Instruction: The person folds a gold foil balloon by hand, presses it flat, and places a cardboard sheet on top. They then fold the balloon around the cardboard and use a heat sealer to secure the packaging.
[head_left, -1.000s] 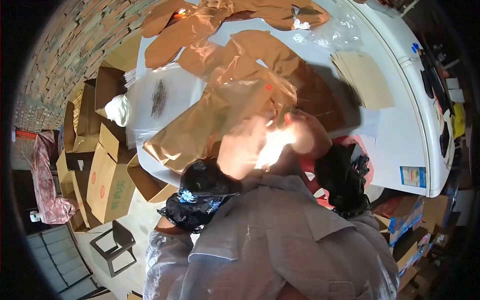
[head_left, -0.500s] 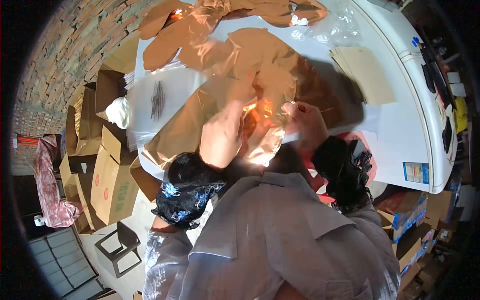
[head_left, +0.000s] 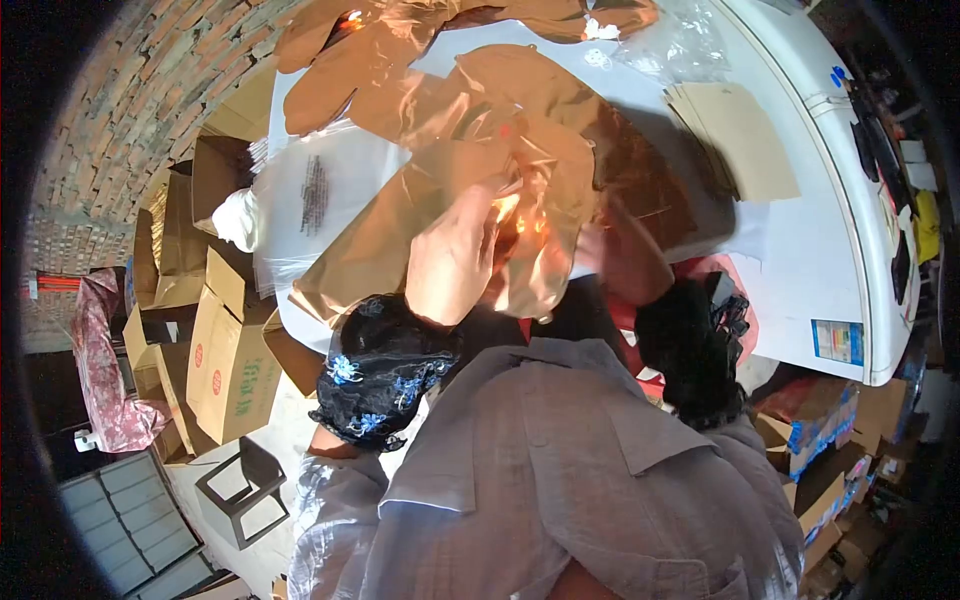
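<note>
A flat copper-coloured foil balloon (head_left: 545, 265) lies in front of me, its shiny folds catching the light. My left hand (head_left: 455, 250) has its fingers closed on the left edge of that foil. On the other side, my right hand (head_left: 635, 250) is smeared by motion beside the right edge, its fingers blurred. More copper foil (head_left: 400, 180) spreads under and behind the piece. Black lace cuffs with blue flowers cover both my wrists.
Clear printed plastic bags (head_left: 285, 190) are stacked at the left of the white tabletop (head_left: 800, 260). Tan cardboard sheets (head_left: 735, 140) and crumpled clear plastic (head_left: 680, 45) lie on the right. Open cardboard boxes (head_left: 235, 350) and a dark stool (head_left: 242, 490) stand left below.
My right hand has left its pinch at the foil's right edge, moving slightly down and blurring. My left hand stays on the foil; the foil's lower end has shifted slightly.
</note>
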